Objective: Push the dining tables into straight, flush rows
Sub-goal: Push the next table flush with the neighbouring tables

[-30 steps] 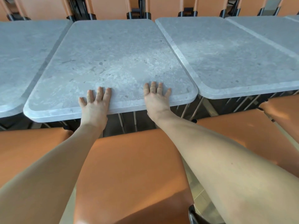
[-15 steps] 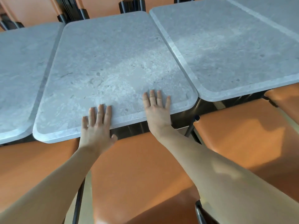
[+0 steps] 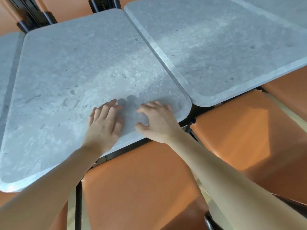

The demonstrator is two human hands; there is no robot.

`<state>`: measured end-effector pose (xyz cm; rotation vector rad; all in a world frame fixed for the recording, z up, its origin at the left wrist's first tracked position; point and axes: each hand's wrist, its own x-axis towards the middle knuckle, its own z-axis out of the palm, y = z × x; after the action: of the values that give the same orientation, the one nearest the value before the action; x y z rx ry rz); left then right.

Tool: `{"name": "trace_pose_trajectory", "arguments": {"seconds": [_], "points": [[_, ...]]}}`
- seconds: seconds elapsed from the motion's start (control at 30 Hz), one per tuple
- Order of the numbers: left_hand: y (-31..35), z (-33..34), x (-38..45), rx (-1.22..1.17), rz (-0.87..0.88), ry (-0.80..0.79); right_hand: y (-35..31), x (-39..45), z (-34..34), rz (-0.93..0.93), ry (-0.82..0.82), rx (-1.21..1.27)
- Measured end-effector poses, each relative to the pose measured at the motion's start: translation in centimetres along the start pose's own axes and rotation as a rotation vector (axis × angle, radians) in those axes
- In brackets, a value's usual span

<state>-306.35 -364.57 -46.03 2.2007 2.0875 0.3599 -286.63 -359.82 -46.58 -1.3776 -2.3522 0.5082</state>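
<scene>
Left fingers point(image 3: 108, 107) are lying nearly straight, spread a little, flat over the top of the middle table point(image 3: 79, 77) near its front edge, grasping nothing. Left hand point(image 3: 103, 123) is resting palm-down just inside that edge. Right fingers point(image 3: 153, 105) are lying loosely bent on the same top, thumb out to the side, tips touching stone, nothing pinched or held. Right hand point(image 3: 157, 122) is sitting just beside the left, close to the table's front-right rounded corner. So the table is sitting directly under both sets of fingers, and its front edge is running under the wrists. The right table point(image 3: 224, 47) is lying against the middle one along the shared side seam; its front edge is sitting farther from the camera than the middle table's, so the corners are stepped. A left table point(image 3: 6, 63) is butting the other side. Orange seats point(image 3: 141, 188) are sitting below the front edges – forearms are crossing over them.
</scene>
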Motion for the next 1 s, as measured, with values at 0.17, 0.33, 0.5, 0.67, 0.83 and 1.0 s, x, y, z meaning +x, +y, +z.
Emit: {"name": "trace_pose_trajectory", "arguments": {"seconds": [0.17,0.33,0.5,0.67,0.83,1.0], "points": [[4.4,0.9,4.5,-0.200,0.019,-0.099,3.9,0.6,-0.4,0.272,0.571,0.035],[7.1,2.2,10.6,0.003,0.133,-0.240,6.8,0.5,-1.1,0.661,0.780,0.353],[7.5,4.7,11.9,0.067,0.053,-0.265,6.1,1.2,0.1,0.814,0.931,0.677],[7.4,4.3,11.8,0.062,0.054,-0.245,5.5,2.2,0.4,0.869,1.082,0.877],[7.2,4.4,11.8,0.020,0.060,-0.226,5.8,2.2,0.7,0.838,1.125,0.879],[7.2,4.4,11.8,-0.005,0.062,-0.220,5.7,2.2,0.8,0.860,1.134,0.885]]}}
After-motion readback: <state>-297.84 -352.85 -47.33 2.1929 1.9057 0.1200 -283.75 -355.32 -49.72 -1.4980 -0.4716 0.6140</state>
